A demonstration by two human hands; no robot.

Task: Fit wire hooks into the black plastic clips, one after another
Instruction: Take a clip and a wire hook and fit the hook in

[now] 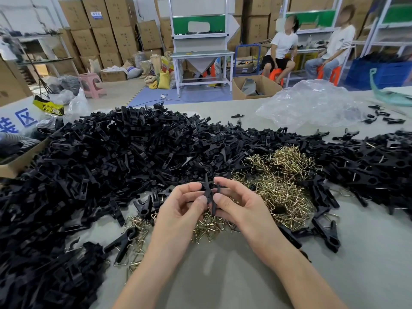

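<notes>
A person's left hand (180, 208) and right hand (240, 206) meet over the near middle of the grey table (223, 275). Between them they hold one black clip (210, 195), which stands roughly upright. Each hand has its thumb and curled fingertips pinched on the clip from its own side. Whether a wire hook already sits in this clip cannot be told.

Under and just right of the hands lies a loose heap of brass-coloured wire hooks (283, 181), directly on the table and not in any container. A far larger heap of black clips (111, 152) covers the left and back of the table and touches the hooks. To the right lies another spread of clips (379, 161), some of them showing bits of wire.

An open cardboard box (20, 161) sits at the table's left edge; dark and grey things fill it, but they are too blurred to name. A crumpled clear plastic bag (312, 103) lies at the far right of the table, with a few stray clips beside it.

On the floor beyond, a second cardboard box (254, 86) stands open with grey and dark material inside. A blue crate (379, 72) at the far right is heaped with black things.
</notes>
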